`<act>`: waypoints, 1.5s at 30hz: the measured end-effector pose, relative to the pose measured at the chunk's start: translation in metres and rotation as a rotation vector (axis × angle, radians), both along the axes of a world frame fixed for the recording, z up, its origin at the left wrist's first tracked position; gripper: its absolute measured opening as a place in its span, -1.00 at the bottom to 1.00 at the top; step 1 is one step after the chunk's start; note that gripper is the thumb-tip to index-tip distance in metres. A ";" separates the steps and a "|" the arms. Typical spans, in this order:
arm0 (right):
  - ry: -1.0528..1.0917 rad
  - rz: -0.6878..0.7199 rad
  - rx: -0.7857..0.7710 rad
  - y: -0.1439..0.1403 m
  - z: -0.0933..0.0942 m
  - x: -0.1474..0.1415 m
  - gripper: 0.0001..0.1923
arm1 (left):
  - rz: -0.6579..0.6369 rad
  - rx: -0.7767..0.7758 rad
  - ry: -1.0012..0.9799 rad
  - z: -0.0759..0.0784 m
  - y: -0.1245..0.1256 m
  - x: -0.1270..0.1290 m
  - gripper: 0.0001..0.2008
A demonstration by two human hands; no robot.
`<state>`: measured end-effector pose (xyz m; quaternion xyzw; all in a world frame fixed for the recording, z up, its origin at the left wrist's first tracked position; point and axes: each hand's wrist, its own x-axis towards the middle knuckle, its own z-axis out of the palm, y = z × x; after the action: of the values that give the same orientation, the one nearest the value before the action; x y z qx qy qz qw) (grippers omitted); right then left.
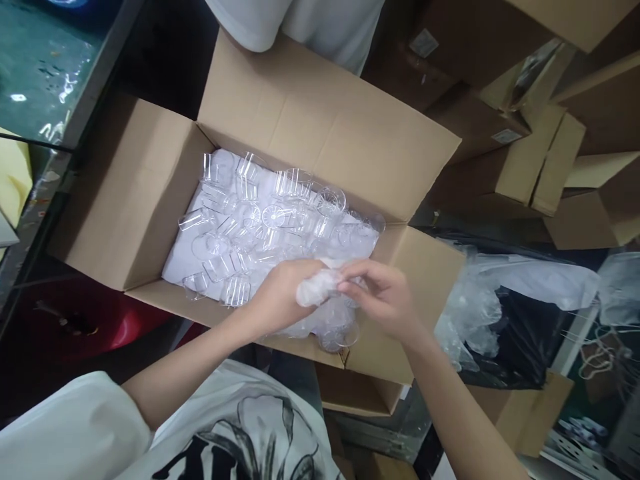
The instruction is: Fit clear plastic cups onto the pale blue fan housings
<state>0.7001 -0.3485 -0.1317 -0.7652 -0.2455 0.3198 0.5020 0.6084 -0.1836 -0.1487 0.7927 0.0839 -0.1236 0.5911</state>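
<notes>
An open cardboard box (155, 180) holds many clear ribbed cups (274, 217), lying jumbled on a white sheet (173, 263). Above the box's near right part, my left hand (287, 287) is closed around a crumpled whitish wad (316, 288), either cloth or thin plastic. My right hand (383, 293) pinches the wad's right end between thumb and fingertips. Part of the wad is hidden by my left hand. More cups (337, 333) sit just below it, at the box's near right corner.
A person in white clothing (330, 30) stands beyond the box's raised far flap (340, 120). Stacked cartons (530, 160) fill the right back. Clear plastic bags (473, 307) and black sheeting (533, 333) lie at right. A green-topped table (55, 73) is at upper left, a red stool-like object (115, 327) below.
</notes>
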 end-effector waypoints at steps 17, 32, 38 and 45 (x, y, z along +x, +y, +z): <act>-0.184 0.089 -0.933 -0.035 -0.101 -0.050 -0.87 | 0.257 0.325 0.156 0.017 0.064 -0.010 -0.72; 0.009 -0.368 -0.328 -0.035 -0.034 -0.033 -0.75 | 0.143 0.010 0.055 0.009 0.032 -0.014 -0.78; 0.081 -0.176 -0.348 -0.013 -0.008 -0.038 -0.68 | -0.013 0.112 -0.031 -0.005 -0.001 -0.008 -0.91; 0.069 0.168 -1.231 -0.028 -0.053 -0.060 -0.72 | 0.279 0.286 -0.065 -0.004 0.047 -0.012 -0.90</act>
<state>0.6403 -0.3765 -0.1844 -0.8815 -0.0593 0.4658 -0.0504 0.5962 -0.1370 -0.1531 0.8527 0.1905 -0.0017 0.4865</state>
